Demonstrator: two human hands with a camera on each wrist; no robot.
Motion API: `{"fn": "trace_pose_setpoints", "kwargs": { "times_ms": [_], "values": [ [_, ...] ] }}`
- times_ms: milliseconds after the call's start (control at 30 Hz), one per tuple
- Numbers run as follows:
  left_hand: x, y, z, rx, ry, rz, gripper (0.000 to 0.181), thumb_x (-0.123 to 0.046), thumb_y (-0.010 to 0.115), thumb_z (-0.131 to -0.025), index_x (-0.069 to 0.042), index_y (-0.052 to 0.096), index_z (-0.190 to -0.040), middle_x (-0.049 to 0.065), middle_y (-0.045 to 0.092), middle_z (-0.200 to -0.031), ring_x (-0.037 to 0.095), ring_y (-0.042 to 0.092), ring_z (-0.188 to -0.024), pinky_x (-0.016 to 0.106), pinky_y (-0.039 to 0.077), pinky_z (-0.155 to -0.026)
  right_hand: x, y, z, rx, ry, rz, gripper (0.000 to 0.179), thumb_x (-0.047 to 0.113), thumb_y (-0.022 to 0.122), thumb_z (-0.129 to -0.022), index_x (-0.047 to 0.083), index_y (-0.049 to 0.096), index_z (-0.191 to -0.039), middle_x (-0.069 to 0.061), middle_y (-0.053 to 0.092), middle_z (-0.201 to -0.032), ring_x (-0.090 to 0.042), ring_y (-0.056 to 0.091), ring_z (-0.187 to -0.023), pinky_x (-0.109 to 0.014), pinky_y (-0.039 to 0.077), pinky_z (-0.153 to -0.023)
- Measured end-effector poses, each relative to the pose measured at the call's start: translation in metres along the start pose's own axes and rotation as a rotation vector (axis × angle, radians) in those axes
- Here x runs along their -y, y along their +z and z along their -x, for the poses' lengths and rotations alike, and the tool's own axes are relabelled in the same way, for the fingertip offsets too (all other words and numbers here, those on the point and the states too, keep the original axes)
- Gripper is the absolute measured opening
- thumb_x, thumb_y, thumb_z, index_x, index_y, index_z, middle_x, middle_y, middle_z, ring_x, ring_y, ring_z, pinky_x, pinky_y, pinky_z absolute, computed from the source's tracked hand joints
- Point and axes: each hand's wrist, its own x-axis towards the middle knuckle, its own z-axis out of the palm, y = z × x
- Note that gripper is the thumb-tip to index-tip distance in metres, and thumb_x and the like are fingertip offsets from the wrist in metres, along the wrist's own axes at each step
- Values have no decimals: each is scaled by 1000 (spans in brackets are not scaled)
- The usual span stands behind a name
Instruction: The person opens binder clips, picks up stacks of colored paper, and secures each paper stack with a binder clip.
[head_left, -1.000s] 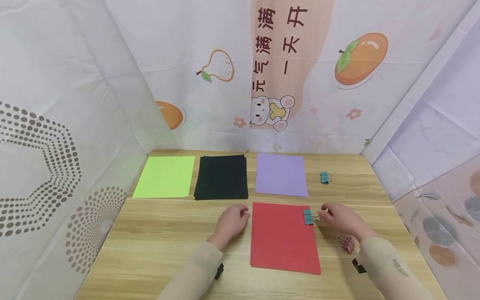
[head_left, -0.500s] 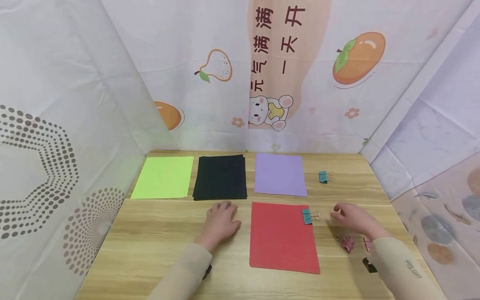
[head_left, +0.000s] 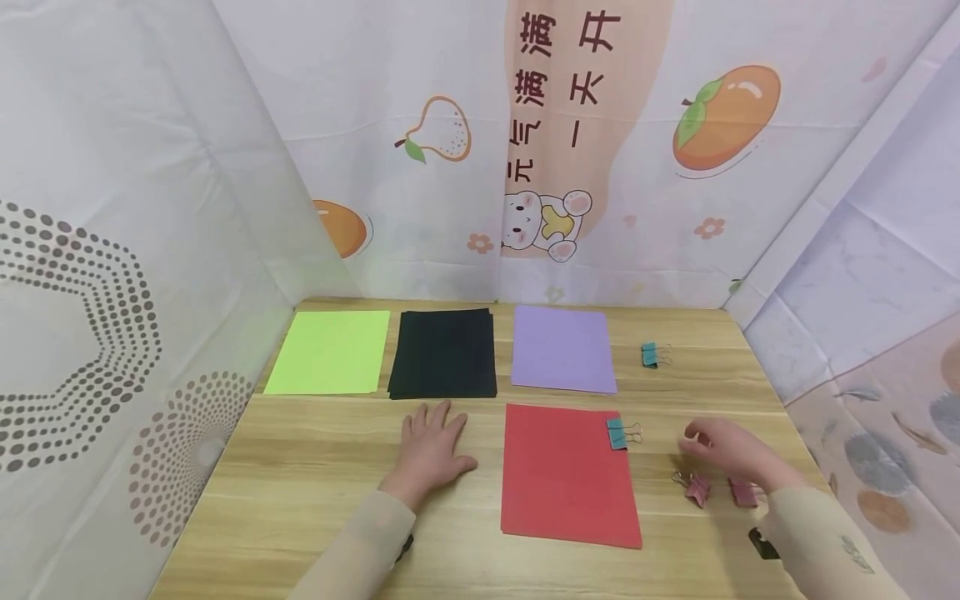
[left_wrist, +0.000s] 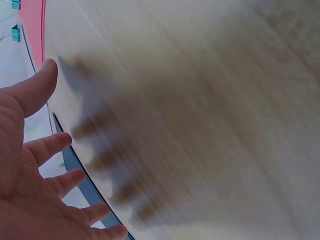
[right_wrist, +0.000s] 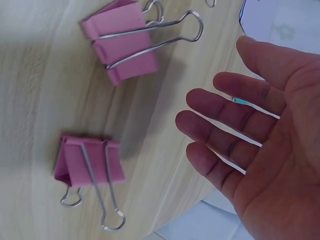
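Red square paper [head_left: 567, 492] lies at the front middle of the table, with a teal binder clip [head_left: 617, 434] on its right edge near the far corner. My left hand [head_left: 429, 454] is left of the paper, fingers spread and holding nothing; the left wrist view shows its palm [left_wrist: 20, 195] over the wood. To the right, my right hand [head_left: 731, 452] is bare, its fingers loosely bent. Two pink binder clips [head_left: 697, 490] lie just below it. In the right wrist view, one pink clip [right_wrist: 125, 42] lies above the other pink clip [right_wrist: 92, 161], both apart from the fingers.
Along the back of the table lie lime paper [head_left: 330, 352], black paper [head_left: 442, 354] and purple paper [head_left: 562, 348]. Another teal binder clip [head_left: 649, 355] is right of the purple. A black binder clip [head_left: 763, 543] sits by the right sleeve; a dark object [head_left: 405, 547] is partly hidden by the left sleeve.
My left hand has moved left, away from the red paper, and its fingers have spread. The right hand has drawn back rightward from the teal clip on the paper, uncovering the second pink clip.
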Motion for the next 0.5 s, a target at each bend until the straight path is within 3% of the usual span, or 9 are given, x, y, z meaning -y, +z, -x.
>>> {"fn": "trace_pose_setpoints", "kwargs": {
  "times_ms": [267, 367, 500],
  "values": [
    [4, -1, 4, 4, -21, -22, 81, -55, 78, -81, -19, 53, -149, 18, 34, -162, 54, 21, -148, 74, 14, -115, -5, 1, 10, 45, -12, -72, 33, 23, 69, -97, -3, 66, -116, -3, 66, -92, -17, 61, -83, -43, 53, -75],
    [6, -2, 5, 10, -20, -26, 82, -56, 78, -82, -20, 52, -150, 18, 34, -162, 53, 22, -148, 74, 16, -115, -7, 2, 13, 79, -21, -111, 37, 22, 73, -93, -5, 65, -118, -3, 66, -95, -17, 61, -85, -42, 53, -75],
    [7, -1, 5, 13, -13, -29, 82, -56, 78, -82, -20, 52, -150, 18, 34, -162, 53, 23, -148, 74, 18, -114, -9, 4, 15, 116, 0, -125, 46, 23, 79, -88, -3, 64, -122, -7, 69, -104, -25, 64, -94, -50, 53, -83]
  ]
}}
